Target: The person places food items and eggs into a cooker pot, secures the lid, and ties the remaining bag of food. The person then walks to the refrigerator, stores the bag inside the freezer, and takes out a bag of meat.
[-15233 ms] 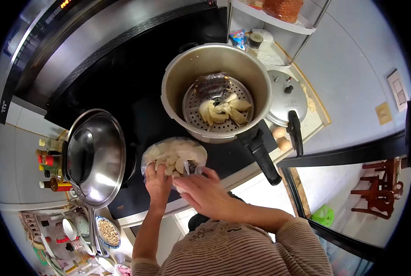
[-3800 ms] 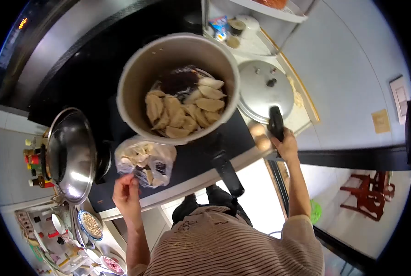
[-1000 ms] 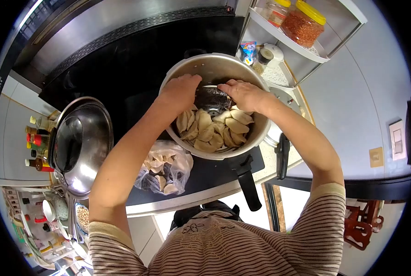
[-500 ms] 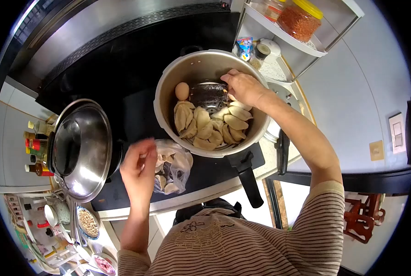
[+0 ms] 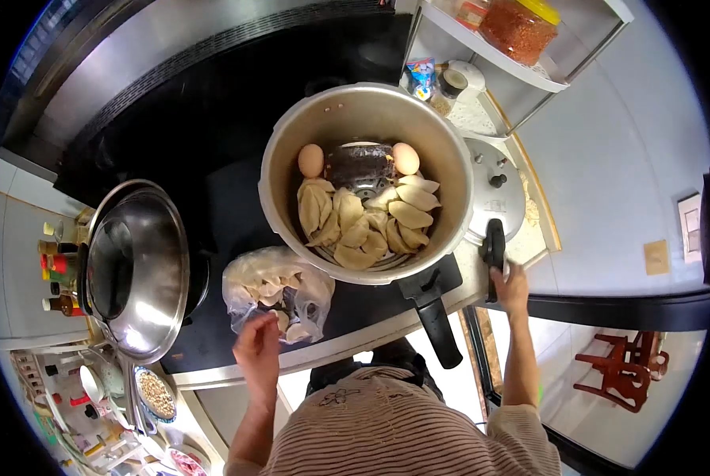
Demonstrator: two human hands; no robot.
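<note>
A large metal pressure cooker pot (image 5: 279, 143) holds several dumplings (image 5: 347, 213), a dark wrapped block-like piece (image 5: 360, 163), and two eggs, one left (image 5: 311, 160) and one right (image 5: 405, 159). A perforated rack shows beneath them. To the pot's right lies its round lid (image 5: 507, 208); my right hand (image 5: 511, 287) has its fingers closed around the end of the black lid handle. My left hand (image 5: 257, 355) is curled at the lower edge of a clear plastic bag (image 5: 311, 297) containing more dumplings. Whether those fingers pinch anything is hidden.
The pot's black handle (image 5: 438, 329) sticks out past the counter edge. Metal pans (image 5: 160, 317) stand at left, beside several bottles (image 5: 57, 270). A bowl of nuts or beans (image 5: 155, 393) sits lower left. A corner shelf (image 5: 498, 47) holds jars at upper right.
My right hand has left the egg in the pot and moved down right to the lid handle. My left hand has dropped from above the bag to its lower edge.
</note>
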